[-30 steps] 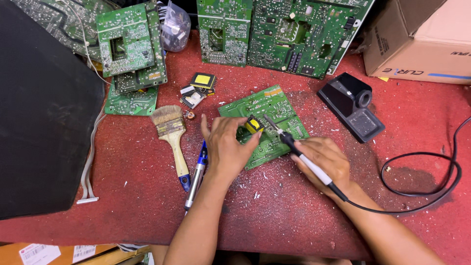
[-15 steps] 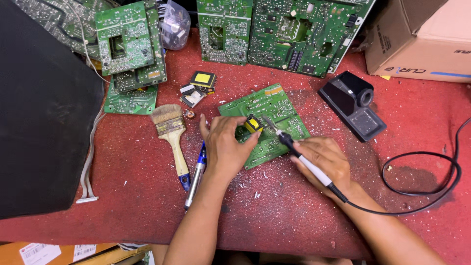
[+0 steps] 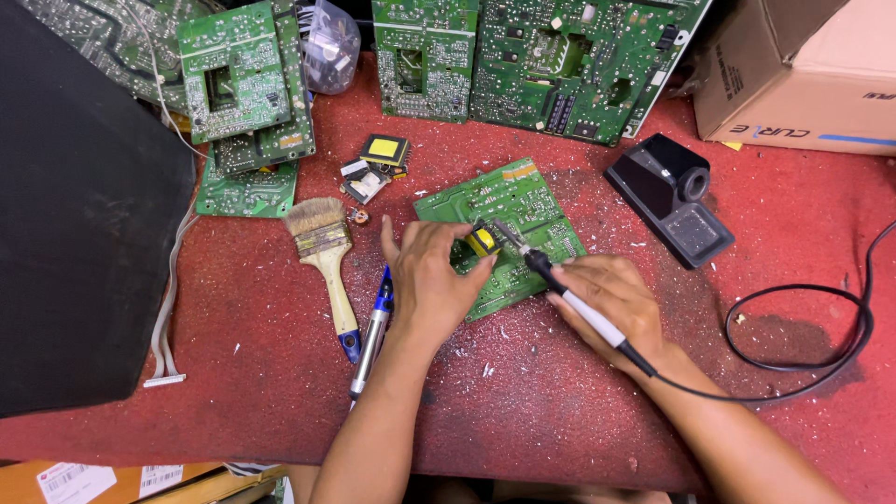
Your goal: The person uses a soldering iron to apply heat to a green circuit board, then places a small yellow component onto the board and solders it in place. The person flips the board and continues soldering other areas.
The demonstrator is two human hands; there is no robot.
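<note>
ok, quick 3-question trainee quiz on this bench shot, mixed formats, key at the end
1. True or false: the right hand holds the soldering iron with its tip near the small yellow component.
2. What lies just left of the left hand? A) paintbrush B) scissors C) tape roll
3. Fill in: the green circuit board lies on a ___ mat.

Key: 1 true; 2 A; 3 red
</note>
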